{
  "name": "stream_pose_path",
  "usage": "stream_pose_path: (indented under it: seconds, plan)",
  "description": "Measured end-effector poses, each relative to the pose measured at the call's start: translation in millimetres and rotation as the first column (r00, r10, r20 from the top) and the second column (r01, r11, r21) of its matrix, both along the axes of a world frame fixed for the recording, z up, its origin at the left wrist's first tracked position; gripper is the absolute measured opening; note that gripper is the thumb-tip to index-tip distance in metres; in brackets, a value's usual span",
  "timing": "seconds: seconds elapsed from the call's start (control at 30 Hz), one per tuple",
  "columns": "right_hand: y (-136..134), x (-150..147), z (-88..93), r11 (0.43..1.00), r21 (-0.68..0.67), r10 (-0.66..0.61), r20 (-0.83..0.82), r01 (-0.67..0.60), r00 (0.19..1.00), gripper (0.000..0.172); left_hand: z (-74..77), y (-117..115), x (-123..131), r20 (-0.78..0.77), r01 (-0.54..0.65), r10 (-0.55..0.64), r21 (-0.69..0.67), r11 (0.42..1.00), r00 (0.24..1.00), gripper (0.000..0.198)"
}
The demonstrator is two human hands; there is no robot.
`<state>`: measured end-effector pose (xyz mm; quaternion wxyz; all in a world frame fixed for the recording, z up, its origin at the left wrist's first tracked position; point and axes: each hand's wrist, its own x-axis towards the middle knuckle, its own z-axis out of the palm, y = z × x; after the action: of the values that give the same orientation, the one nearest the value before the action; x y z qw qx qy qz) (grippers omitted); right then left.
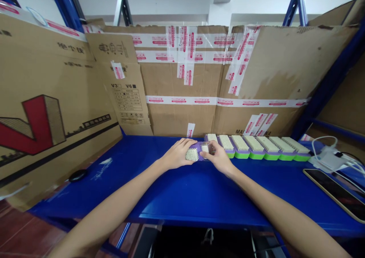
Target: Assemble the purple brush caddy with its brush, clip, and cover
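My left hand (178, 154) is closed around a purple scrubbing brush (192, 154), its cream bristles turned toward me. Close beside it, my right hand (219, 157) pinches a small clear-and-purple piece with a whitish block (205, 149) between thumb and fingers. Whether this piece is joined to the brush I cannot tell. Just right of my hands, several scrubbing brushes (242, 147) stand in a row, bristles up, with purple upper bodies and bright green bases. My right hand partly covers the near end of that row.
The blue table (182, 191) is bordered by taped cardboard (182, 79) behind and a cardboard box (51, 98) at the left. A phone (336, 193) and a white power strip with cables (326, 160) lie at the right. A black round object (78, 175) sits near the left edge.
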<state>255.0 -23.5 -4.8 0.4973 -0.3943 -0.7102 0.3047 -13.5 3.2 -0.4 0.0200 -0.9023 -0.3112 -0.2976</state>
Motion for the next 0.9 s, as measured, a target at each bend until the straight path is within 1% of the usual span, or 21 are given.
stream_pose_path:
  seconds: [0.13,0.23,0.27,0.37,0.47,0.6,0.73,0.8,0.83,0.9]
  plan:
    - [0.9,1.5,3.4,0.999,-0.031,0.033,-0.021,-0.034,0.999,0.048,2.2,-1.0,-0.7,-0.009,-0.004,0.004,-0.001,1.000,1.000,0.080]
    - [0.3,2.5,4.9,0.998,-0.026,0.054,-0.005,-0.054,0.999,0.046,2.6,-1.5,-0.5,-0.012,-0.007,0.007,0.001,1.000,1.000,0.080]
    - [-0.8,2.5,4.9,0.999,0.005,0.041,0.023,-0.041,0.999,0.042,2.7,-1.9,-0.2,-0.015,-0.008,0.008,0.004,1.000,1.000,0.080]
    - [-6.8,1.3,4.2,0.985,0.168,-0.053,0.152,0.027,0.987,0.030,2.3,-3.1,0.7,-0.041,-0.011,0.012,0.021,1.000,0.999,0.083]
    - [-13.0,-0.7,3.3,0.959,0.278,-0.122,0.251,0.049,0.960,0.027,0.6,-3.3,1.2,-0.060,-0.002,0.005,0.042,0.999,0.998,0.087]
    - [-17.2,-2.5,2.6,0.933,0.351,-0.197,0.309,0.081,0.930,0.026,-4.8,-1.1,1.8,-0.056,-0.006,0.011,0.087,0.996,0.998,0.092]
    - [-20.6,-4.1,2.7,0.910,0.393,-0.266,0.306,0.133,0.914,0.024,-10.0,0.8,2.7,-0.054,0.000,0.008,0.150,0.989,0.999,0.096]
    - [-20.8,-3.6,4.6,0.909,0.396,-0.259,0.295,0.129,0.920,0.025,-11.2,1.5,2.2,-0.051,0.010,-0.001,0.163,0.987,0.999,0.098]
    - [-19.8,-2.7,6.3,0.918,0.381,-0.234,0.286,0.114,0.929,0.026,-11.4,1.8,1.6,-0.050,0.014,-0.006,0.166,0.986,0.999,0.098]
    - [-15.4,0.4,10.1,0.951,0.302,-0.138,0.244,0.060,0.960,0.025,-11.1,2.4,-0.1,-0.046,0.020,-0.012,0.168,0.986,0.999,0.100]
